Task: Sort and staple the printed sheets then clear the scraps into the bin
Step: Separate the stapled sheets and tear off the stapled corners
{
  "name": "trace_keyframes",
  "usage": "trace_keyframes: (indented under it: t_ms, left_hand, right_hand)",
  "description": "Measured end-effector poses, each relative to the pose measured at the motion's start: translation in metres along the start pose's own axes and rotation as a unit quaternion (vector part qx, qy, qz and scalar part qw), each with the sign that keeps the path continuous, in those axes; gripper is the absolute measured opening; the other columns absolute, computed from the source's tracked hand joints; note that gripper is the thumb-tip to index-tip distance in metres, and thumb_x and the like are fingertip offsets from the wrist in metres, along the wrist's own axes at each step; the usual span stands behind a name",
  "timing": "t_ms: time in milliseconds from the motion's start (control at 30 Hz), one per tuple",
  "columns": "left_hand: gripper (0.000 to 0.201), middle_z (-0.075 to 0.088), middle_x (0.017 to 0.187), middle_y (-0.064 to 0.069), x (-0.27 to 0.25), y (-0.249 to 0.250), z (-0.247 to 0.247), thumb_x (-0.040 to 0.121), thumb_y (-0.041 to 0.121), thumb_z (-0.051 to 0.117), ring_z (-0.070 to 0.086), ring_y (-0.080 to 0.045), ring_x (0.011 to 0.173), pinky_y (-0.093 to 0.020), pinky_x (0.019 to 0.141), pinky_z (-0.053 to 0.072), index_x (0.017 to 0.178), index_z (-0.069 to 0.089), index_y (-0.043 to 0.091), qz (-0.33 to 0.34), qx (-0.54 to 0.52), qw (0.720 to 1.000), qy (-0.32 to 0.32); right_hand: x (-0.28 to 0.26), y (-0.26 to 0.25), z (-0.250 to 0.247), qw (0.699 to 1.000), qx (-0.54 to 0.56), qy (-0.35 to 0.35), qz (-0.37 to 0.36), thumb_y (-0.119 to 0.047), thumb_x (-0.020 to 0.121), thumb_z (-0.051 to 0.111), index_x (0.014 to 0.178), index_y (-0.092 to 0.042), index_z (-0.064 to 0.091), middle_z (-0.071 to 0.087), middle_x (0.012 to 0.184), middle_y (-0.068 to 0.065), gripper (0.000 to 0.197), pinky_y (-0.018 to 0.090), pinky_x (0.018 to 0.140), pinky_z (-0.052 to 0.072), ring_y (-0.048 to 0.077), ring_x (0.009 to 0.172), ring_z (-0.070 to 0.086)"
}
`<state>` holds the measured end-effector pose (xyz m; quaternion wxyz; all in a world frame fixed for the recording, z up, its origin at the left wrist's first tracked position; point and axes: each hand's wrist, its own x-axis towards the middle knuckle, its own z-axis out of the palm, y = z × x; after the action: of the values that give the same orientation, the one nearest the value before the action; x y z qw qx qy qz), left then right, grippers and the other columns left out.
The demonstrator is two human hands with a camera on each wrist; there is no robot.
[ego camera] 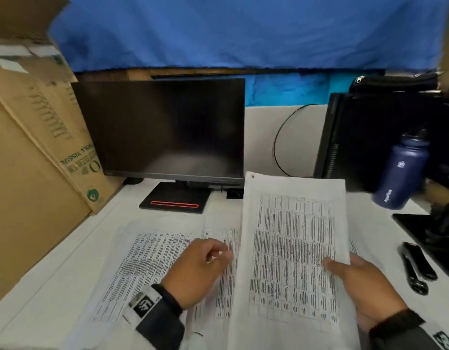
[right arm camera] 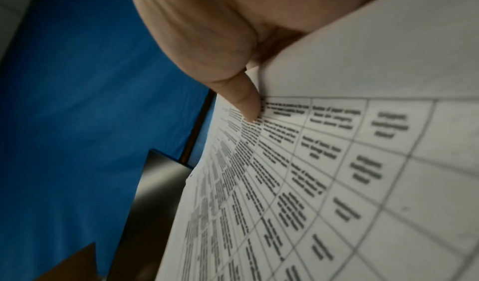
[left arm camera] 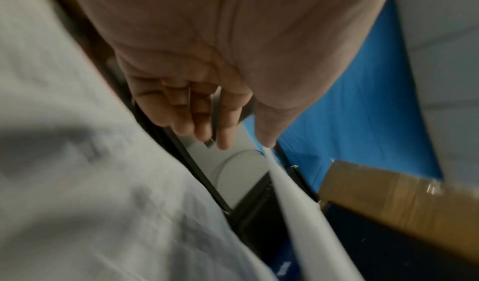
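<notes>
My right hand (ego camera: 344,270) grips a set of printed table sheets (ego camera: 291,248) by its right edge, thumb on top and fingers underneath, so the set stands tilted up off the desk. A staple mark shows at the set's top left corner. The right wrist view shows my thumb (right arm camera: 249,105) pressing on the held sheets (right arm camera: 337,162). My left hand (ego camera: 218,252) hovers with loosely curled fingers just left of the raised set, over more printed sheets (ego camera: 147,261) lying flat. In the blurred left wrist view this hand (left arm camera: 223,129) holds nothing. A black stapler (ego camera: 417,266) lies at the right.
A dark monitor (ego camera: 162,130) on a black stand faces me behind the sheets. Large cardboard boxes (ego camera: 29,173) wall off the left side. At the right stand a black computer tower (ego camera: 369,137), a navy bottle (ego camera: 400,170) and dark gear (ego camera: 435,231).
</notes>
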<state>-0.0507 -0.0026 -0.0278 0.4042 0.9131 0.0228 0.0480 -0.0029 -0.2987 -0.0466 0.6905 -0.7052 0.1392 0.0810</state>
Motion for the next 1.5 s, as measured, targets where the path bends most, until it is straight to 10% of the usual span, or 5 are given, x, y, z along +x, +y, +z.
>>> trace_keyframes:
  t_ms: [200,400,700,900,1500]
  left_hand:
    - [0.056,0.046,0.128,0.003,-0.034,-0.076,-0.092,0.086,0.066,0.044,0.046,-0.02,0.118,-0.036,0.097,0.046,0.13,0.052,0.032,-0.121,0.462,0.879,-0.005]
    - [0.114,0.045,0.149,-0.009,-0.045,-0.126,-0.119,0.064,0.075,0.065,0.052,-0.025,0.127,-0.034,0.101,0.046,0.15,0.029,0.01,-0.274,0.336,0.901,-0.001]
    - [0.006,0.066,0.096,-0.007,-0.053,-0.114,-0.129,0.092,0.022,0.063,0.061,-0.027,0.089,-0.031,0.075,0.042,0.09,0.062,0.017,-0.247,0.245,0.932,0.101]
    - [0.023,0.066,0.065,-0.008,-0.085,-0.089,-0.121,0.097,0.027,0.058,0.062,-0.027,0.063,-0.034,0.065,0.045,0.087,0.063,0.008,-0.158,-0.069,0.95,0.261]
    - [0.039,0.067,0.113,-0.009,-0.045,-0.032,0.024,0.09,0.026,0.061,0.065,-0.022,0.1,-0.032,0.085,0.051,0.123,0.055,0.005,-0.219,-0.113,0.969,0.027]
  right_hand:
    - [-0.013,-0.001,-0.028,0.996,0.082,0.036,-0.022,-0.003,0.094,0.06,0.116,-0.007,0.067,0.075,0.105,0.016,0.024,0.059,0.099,0.047,0.037,0.097,0.07]
    - [-0.024,0.028,-0.029,0.996,0.091,0.006,0.0,-0.005,0.095,0.06,0.113,-0.009,0.068,0.076,0.102,0.014,0.021,0.06,0.097,0.049,0.037,0.095,0.072]
    - [-0.031,0.031,-0.023,0.998,0.058,-0.014,-0.004,-0.003,0.094,0.06,0.104,-0.007,0.07,0.077,0.096,0.014,0.015,0.052,0.089,0.054,0.035,0.093,0.072]
    - [-0.036,0.01,0.013,1.0,-0.01,-0.021,-0.004,-0.008,0.097,0.056,0.114,-0.007,0.062,0.073,0.097,0.011,0.017,0.033,0.065,0.052,0.026,0.088,0.068]
    - [-0.055,0.002,0.072,0.992,-0.096,-0.082,-0.004,-0.062,0.086,0.06,0.146,-0.012,0.041,0.052,0.142,0.0,0.08,0.041,0.103,0.042,0.024,0.13,0.051]
